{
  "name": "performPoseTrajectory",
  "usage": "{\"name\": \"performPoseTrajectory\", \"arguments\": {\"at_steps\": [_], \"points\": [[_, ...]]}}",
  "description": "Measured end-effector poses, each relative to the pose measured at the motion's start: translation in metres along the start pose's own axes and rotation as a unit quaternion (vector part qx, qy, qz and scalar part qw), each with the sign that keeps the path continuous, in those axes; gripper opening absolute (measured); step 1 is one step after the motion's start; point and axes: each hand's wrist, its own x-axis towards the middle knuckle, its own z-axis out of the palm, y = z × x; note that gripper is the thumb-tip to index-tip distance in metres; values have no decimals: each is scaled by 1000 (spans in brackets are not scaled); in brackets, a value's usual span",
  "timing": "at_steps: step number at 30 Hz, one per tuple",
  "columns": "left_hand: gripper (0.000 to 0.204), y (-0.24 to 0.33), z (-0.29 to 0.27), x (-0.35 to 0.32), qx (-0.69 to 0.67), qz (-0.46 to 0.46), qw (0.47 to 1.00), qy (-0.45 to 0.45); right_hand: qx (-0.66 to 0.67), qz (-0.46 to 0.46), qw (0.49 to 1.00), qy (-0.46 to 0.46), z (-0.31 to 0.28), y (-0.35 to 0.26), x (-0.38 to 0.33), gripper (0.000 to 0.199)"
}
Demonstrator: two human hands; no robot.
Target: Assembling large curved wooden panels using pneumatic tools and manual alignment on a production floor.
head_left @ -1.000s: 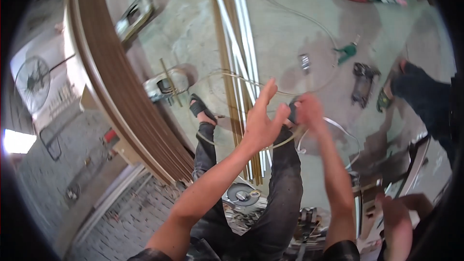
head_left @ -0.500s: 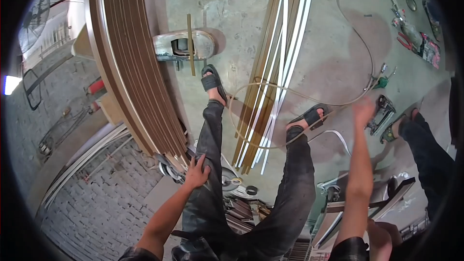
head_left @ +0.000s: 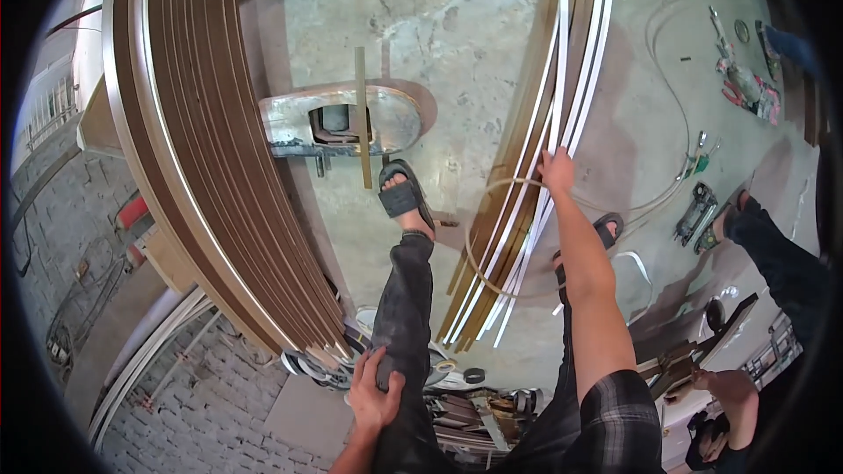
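My right hand (head_left: 557,170) reaches forward over a bundle of long strips on the floor, fingers pinched at a slim white strip (head_left: 562,53). Brown strips (head_left: 580,26) lie alongside the white ones, and the lower ends fan out between my feet. A loop of tan hose (head_left: 468,250) crosses the bundle just below this hand. My left hand (head_left: 376,393) rests on my left leg near the knee, holding nothing, its fingers apart.
Long brown profiles (head_left: 198,123) are stacked at the left. Beyond my left foot sits a worn metal floor fixture (head_left: 395,118) with a short brass-coloured strip (head_left: 361,88) across it. Tools (head_left: 746,92) lie at the right, near another person's leg (head_left: 777,237).
My right hand has moved left from above the hose onto the white strips and closed there. My left hand stays on my leg. The view has shifted.
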Motion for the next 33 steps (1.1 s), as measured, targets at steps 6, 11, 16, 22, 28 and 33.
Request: {"name": "performPoseTrajectory", "arguments": {"at_steps": [6, 11, 16, 22, 28, 33], "points": [[46, -24, -26, 10, -41, 16, 999, -3, 144, -63, 987, 14, -41, -25, -42, 32], [47, -27, -30, 8, -19, 14, 1000, -20, 254, -8, 964, -73, -99, -109, -106, 31], [57, -18, -15, 3, 6, 211, 973, 94, 324, -164, 929, -68, -154, -177, -168, 20], [65, 76, 26, 30, -213, 187, 959, 23, 275, -250, 921, -114, -190, -220, -231, 20], [34, 58, 56, -13, -191, 191, 961, 52, 539, -8, 805, -248, -236, -295, -140, 28], [32, 50, 25, -97, -218, 227, 948, 54, 611, -42, 759, -221, -346, -366, -48, 29]]}}
